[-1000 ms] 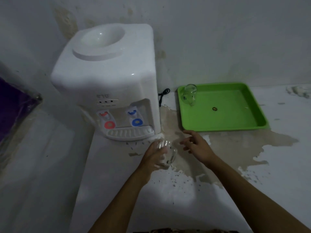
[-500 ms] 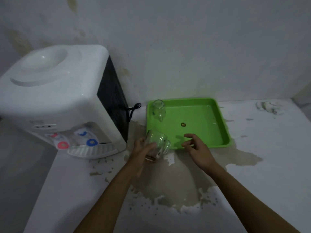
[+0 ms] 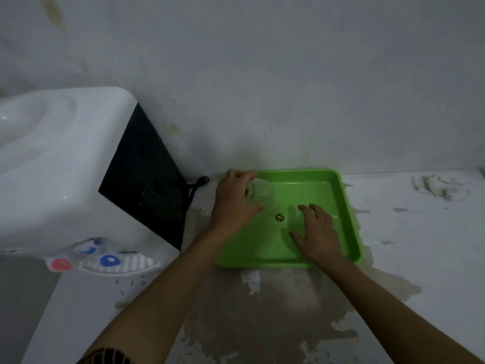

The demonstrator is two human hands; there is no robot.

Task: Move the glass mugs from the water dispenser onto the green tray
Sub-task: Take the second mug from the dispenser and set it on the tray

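The green tray (image 3: pixel 338 195) lies on the counter against the wall, right of the white water dispenser (image 3: pixel 65 164). My left hand (image 3: pixel 233 203) is over the tray's back left corner, wrapped around a clear glass mug (image 3: pixel 262 193). I cannot tell whether the mug touches the tray floor. The mug that stood in that corner earlier is hidden behind my hand. My right hand (image 3: pixel 317 232) hovers flat over the tray's front middle, fingers spread, holding nothing. A small round sticker (image 3: pixel 279 217) marks the tray's centre.
The dispenser's drip tray (image 3: pixel 120 264) with red and blue taps sticks out at the lower left. A black power cord (image 3: pixel 196 185) lies between dispenser and tray. The counter surface is stained and peeling, and the wall stands right behind the tray.
My left hand has carried the glass mug from in front of the tray up to its back left corner. My right hand moved forward over the tray. The view shifted right.
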